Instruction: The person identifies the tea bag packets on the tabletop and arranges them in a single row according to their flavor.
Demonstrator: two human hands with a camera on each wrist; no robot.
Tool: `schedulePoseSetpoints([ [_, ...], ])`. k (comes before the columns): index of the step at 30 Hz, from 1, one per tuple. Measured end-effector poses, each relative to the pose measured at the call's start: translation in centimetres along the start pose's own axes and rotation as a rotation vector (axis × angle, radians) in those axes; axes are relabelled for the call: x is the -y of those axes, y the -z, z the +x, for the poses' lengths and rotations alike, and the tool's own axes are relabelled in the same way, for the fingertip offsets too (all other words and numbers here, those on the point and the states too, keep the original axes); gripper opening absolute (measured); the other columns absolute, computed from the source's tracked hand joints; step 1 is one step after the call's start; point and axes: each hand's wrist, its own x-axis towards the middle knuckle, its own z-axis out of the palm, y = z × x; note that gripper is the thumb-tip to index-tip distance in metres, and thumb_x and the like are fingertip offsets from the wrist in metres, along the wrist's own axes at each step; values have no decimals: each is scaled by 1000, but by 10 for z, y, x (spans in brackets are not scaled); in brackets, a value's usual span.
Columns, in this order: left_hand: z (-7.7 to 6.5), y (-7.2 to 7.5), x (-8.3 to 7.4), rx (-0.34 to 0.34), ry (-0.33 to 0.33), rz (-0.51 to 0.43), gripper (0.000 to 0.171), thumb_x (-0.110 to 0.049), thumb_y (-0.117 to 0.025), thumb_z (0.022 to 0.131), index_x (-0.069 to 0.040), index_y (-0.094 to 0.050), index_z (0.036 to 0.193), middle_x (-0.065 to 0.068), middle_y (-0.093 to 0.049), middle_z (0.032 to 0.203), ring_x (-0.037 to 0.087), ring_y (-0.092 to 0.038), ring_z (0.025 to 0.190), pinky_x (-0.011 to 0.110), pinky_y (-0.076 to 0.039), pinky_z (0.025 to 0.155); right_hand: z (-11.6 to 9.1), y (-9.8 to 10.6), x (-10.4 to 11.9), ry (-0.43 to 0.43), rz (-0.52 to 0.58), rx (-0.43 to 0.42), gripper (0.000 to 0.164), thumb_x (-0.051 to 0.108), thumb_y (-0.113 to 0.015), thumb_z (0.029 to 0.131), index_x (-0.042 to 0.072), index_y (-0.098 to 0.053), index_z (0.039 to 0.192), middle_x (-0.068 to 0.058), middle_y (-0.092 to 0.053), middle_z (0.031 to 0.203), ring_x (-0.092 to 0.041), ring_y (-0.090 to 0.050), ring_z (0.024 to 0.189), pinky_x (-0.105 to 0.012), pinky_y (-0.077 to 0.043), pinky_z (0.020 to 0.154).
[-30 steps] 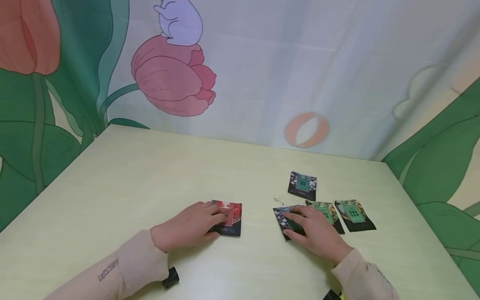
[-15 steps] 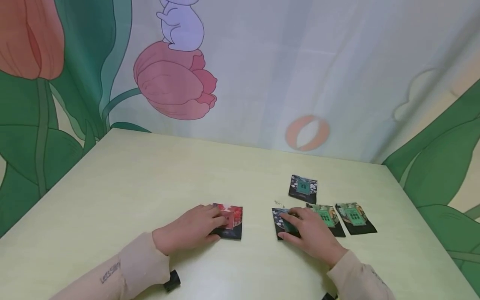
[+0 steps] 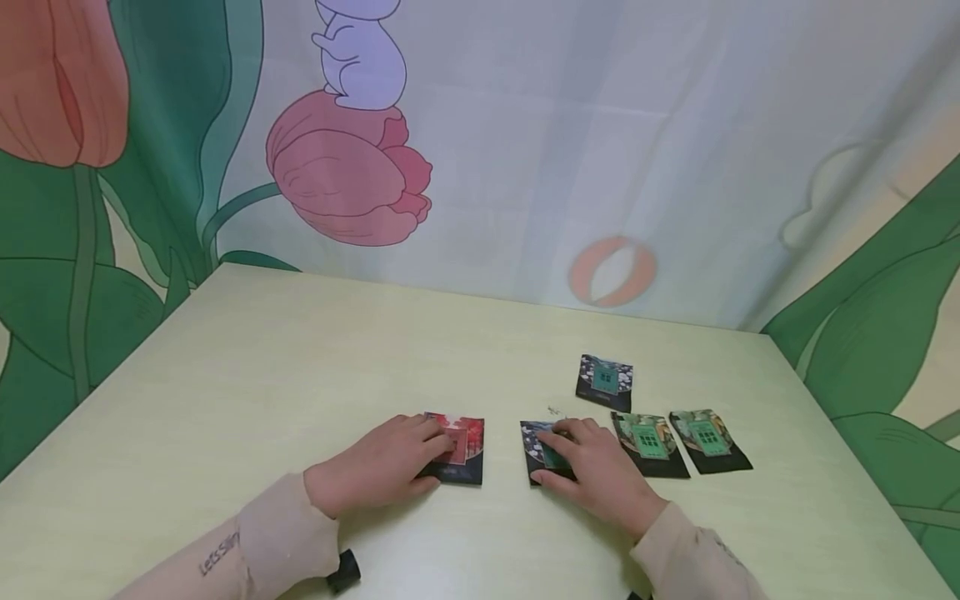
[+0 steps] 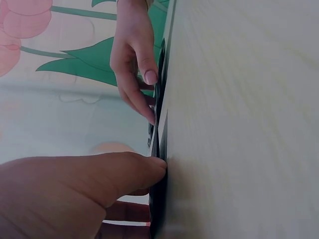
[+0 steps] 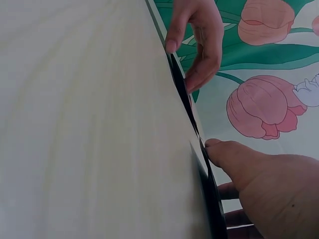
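Note:
My left hand (image 3: 384, 467) rests on a flat square packet (image 3: 471, 446) with a red printed top and a dark lower band. Its fingertips lie on the packet's face and the thumb touches the near edge. To the right, my right hand (image 3: 603, 482) presses its fingertips on a blue-and-white flowered packet (image 3: 531, 446), whose right part is hidden under the hand. In the right wrist view, the thumb (image 5: 219, 149) touches this packet's edge, which stands slightly off the table. A narrow gap separates the two packets.
Two green packets (image 3: 651, 442) lie side by side right of my right hand. Behind them is another dark blue flowered packet (image 3: 604, 382). A small dark mark (image 3: 557, 412) shows on the pale table (image 3: 315, 358). A printed curtain (image 3: 495, 167) hangs along the back.
My right hand has slid left with the blue flowered packet, towards the red one, uncovering more of the nearer green packet. The left hand stays on the red packet.

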Motion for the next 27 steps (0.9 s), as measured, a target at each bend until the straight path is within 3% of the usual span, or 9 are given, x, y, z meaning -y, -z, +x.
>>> schedulePoseSetpoints([
  [27,0,0,-1,44,39,-3,37,-35,-68,88,-13,-62,117,1,-62,117,18,-57,109,38,-47,99,14,-2,26,32,-1,32,59,57,-56,89,18,-58,133,-8,-58,125,-28,-53,116,-46,-42,102],
])
